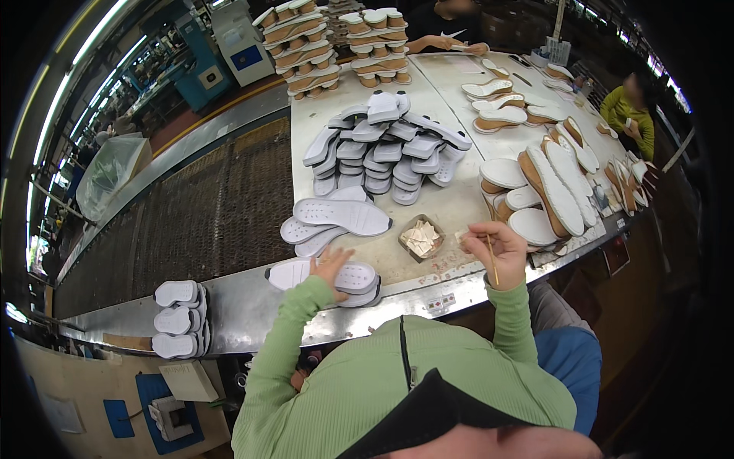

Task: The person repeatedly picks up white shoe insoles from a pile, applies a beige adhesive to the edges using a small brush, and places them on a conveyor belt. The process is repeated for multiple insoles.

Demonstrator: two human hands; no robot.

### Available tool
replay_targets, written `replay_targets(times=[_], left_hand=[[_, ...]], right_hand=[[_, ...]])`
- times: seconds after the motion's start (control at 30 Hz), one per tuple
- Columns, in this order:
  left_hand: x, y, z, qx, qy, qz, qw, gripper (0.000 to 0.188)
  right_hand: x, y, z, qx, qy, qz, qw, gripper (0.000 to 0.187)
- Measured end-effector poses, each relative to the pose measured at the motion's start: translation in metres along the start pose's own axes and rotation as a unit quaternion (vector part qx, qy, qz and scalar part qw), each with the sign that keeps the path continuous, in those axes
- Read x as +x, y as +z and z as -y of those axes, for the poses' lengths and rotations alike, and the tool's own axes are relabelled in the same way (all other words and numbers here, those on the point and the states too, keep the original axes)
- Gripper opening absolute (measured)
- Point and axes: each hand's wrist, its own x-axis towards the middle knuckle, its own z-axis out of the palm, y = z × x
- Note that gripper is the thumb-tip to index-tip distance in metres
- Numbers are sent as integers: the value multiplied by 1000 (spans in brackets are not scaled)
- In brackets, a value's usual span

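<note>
A: Which sole is in hand?
B: The white one at the surface's near left corner, on top of another. The left grip lies across it, fingers spread, not closed around it.
A: And the right grip?
B: Pinching a thin stick above the near edge. There's something small and pale by its fingertips, too blurred to name.
A: How far along is it, would you say?
B: Partway, I'd judge. One sole is being handled, and a few loose ones lie just beyond it. The big white heap, towards the left edge, looks like work left to do.
A: Anything done?
B: Perhaps the small group on the metal strip, left of that corner, but I can't tell. Nor can I say whether the tan-sided soles by the right edge, or the tall stacks at the far left corner, belong to this step.
A: Containers?
B: A small dark tray near the near edge, between both grips. Pale slips lie loosely jumbled in it, so supply doesn't look short.
</note>
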Motion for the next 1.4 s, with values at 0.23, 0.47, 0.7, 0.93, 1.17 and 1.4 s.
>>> replay_targets(times=[0.23,0.47,0.7,0.93,1.17,1.4], left_hand=[[42,-34,-27,112,13,144,983,93],[37,-122,-50,-159,27,-285,945,65],[40,-132,-99,-423,72,-339,837,50],[40,-94,-121,-328,102,-266,901,50],[33,-94,-114,-431,92,-229,868,51],[32,-95,-117,-443,136,-195,865,60]], right_hand=[[-4,-13,3,-4,-20,8,1000,27],[-1,-16,1,-45,-63,27,997,21],[11,-7,13,-20,-65,25,997,15],[10,-4,19,-1,-11,26,1000,19],[9,-2,16,-10,-9,50,999,21],[13,4,23,-124,-75,50,988,21]])
